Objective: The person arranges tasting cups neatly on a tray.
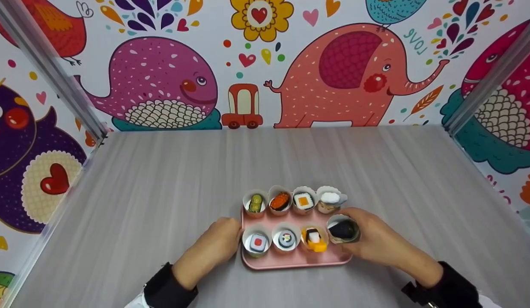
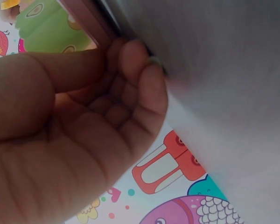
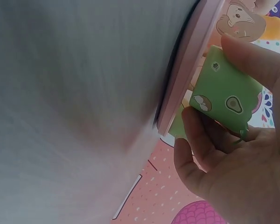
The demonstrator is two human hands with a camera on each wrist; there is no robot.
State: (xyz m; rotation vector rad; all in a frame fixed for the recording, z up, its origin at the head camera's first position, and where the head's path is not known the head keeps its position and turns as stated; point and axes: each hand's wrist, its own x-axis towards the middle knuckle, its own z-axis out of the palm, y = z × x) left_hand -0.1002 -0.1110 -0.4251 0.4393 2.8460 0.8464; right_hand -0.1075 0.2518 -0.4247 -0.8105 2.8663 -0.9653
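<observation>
A pink tray (image 1: 290,261) carries two rows of paper cups with toy sushi pieces in them. My left hand (image 1: 224,237) grips the tray's left edge, thumb and curled fingers at the rim in the left wrist view. At the tray's front right, my right hand (image 1: 374,237) holds a paper cup (image 3: 226,88) between thumb and fingers. This cup is green with avocado prints, and a dark piece (image 1: 343,229) lies in it. Beside it stands a cup with a yellow, white and black piece (image 1: 315,240). Whether the held cup touches the tray, I cannot tell.
The back row has cups with a green piece (image 1: 255,203), an orange-topped piece (image 1: 280,200), a square roll (image 1: 303,200) and a white piece (image 1: 330,197). Front left are two rolls in cups. A grey wood-grain table (image 1: 171,179) meets printed walls (image 1: 256,51) behind and beside.
</observation>
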